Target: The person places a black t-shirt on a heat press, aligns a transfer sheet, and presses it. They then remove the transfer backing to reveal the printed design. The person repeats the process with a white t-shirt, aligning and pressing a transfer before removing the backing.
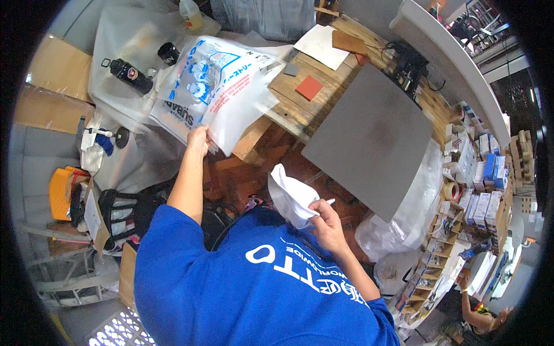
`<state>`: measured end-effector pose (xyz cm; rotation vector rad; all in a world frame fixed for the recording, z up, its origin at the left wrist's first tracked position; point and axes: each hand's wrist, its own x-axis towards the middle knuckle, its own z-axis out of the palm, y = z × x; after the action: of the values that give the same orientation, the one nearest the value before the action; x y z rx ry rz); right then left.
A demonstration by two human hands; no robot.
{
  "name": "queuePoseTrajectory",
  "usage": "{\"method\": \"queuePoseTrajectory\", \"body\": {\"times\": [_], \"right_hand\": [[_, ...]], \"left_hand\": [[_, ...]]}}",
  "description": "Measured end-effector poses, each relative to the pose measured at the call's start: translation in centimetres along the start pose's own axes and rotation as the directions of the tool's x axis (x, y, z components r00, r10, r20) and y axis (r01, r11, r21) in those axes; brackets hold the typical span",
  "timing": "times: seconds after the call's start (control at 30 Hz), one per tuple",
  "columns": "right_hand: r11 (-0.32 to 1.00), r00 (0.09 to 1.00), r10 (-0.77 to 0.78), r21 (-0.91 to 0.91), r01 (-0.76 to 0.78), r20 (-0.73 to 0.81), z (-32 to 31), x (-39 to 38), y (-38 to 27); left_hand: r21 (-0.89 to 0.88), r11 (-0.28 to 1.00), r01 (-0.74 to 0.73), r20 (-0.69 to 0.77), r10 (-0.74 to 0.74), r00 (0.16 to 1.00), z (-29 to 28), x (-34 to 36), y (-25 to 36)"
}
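My left hand (198,139) is closed on the lower edge of a stack of translucent plastic sheets (242,115), printed in blue, red and black, lying over the wooden table's left end. Lower down, my right hand (324,222) grips a folded white cloth item (288,190), possibly a cap, in front of my blue shirt. A dark grey mat (369,138) covers much of the table (277,101) to the right. An orange-red square (310,87), a small grey square (291,69) and white paper (317,46) lie above it.
A black bottle (130,75) stands on plastic wrap at upper left. An orange chair (60,193) and cardboard (52,75) are left. Boxes and tape rolls crowd the right shelves (485,205). Another person (479,317) is at lower right. Wrapped plastic (398,239) lies below the mat.
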<state>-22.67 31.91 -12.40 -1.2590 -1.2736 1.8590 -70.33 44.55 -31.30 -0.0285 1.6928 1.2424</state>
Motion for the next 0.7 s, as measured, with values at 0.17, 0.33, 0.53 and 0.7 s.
{"method": "queuePoseTrajectory", "body": {"times": [0.17,0.33,0.53,0.7], "right_hand": [[0.976,0.998,-0.023,-0.216,0.009,-0.063,-0.7,-0.2,0.2],[0.824,0.995,-0.101,-0.561,0.077,-0.011,-1.4,-1.8,-1.7],[0.730,0.928,-0.361,-0.648,0.219,-0.093,-5.8,-6.5,-3.6],[0.416,0.988,-0.141,-0.902,0.118,0.064,-12.8,-12.2,-1.0]], "left_hand": [[0.445,0.751,-0.488,-0.269,0.631,0.728,1.2,-5.2,-1.1],[0.029,0.204,-0.979,0.927,0.360,0.103,8.1,-21.5,-3.0],[-0.128,-0.092,-0.988,0.991,0.032,-0.131,12.5,-31.8,-2.4],[-0.034,0.315,-0.948,0.997,-0.054,-0.053,10.0,-35.5,-1.7]]}}
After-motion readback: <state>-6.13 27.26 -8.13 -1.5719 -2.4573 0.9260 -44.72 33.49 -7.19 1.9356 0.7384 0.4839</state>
